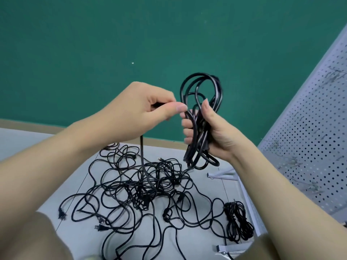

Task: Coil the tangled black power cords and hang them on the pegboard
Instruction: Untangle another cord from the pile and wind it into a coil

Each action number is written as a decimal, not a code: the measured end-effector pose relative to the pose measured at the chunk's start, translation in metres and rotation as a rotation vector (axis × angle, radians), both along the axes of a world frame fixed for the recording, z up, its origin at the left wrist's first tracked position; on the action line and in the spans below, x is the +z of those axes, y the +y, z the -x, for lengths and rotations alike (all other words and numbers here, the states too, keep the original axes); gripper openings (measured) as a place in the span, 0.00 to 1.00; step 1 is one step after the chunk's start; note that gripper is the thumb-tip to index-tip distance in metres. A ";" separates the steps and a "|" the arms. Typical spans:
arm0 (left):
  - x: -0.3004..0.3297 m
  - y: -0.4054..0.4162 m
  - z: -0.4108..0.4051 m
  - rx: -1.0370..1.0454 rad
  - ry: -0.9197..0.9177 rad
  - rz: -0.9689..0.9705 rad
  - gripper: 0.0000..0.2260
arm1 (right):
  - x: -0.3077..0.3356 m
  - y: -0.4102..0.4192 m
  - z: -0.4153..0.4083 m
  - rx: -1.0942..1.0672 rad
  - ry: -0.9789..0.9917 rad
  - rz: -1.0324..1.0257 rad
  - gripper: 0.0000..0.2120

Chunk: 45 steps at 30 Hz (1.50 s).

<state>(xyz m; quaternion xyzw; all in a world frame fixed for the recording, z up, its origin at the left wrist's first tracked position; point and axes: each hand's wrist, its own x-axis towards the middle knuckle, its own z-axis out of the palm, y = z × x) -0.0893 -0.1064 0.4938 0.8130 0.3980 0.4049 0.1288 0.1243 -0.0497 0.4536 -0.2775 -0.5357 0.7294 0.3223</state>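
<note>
Cords (142, 188) tangled beside pegboard (308, 128) edge

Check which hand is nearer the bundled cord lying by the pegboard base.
Right. The right hand, gripping the coil, is up-left of the bundled cord; the left hand is farther left.

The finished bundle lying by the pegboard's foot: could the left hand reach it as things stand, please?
Probably not right away: the left hand pinches a cord, and the right hand's forearm crosses above the finished bundle.
</note>
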 end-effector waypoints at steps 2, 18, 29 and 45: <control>-0.001 0.001 -0.005 0.009 -0.011 -0.003 0.16 | 0.000 -0.008 0.009 0.132 -0.026 0.012 0.43; -0.062 0.025 -0.017 0.029 -0.473 0.523 0.23 | 0.013 -0.012 -0.004 0.237 0.258 0.218 0.20; -0.074 0.038 0.004 0.053 -0.107 0.654 0.28 | 0.005 0.004 -0.023 -0.127 0.256 0.214 0.21; -0.052 0.020 -0.038 -0.051 -0.285 0.706 0.24 | 0.000 -0.010 0.006 -0.186 -0.109 -0.234 0.14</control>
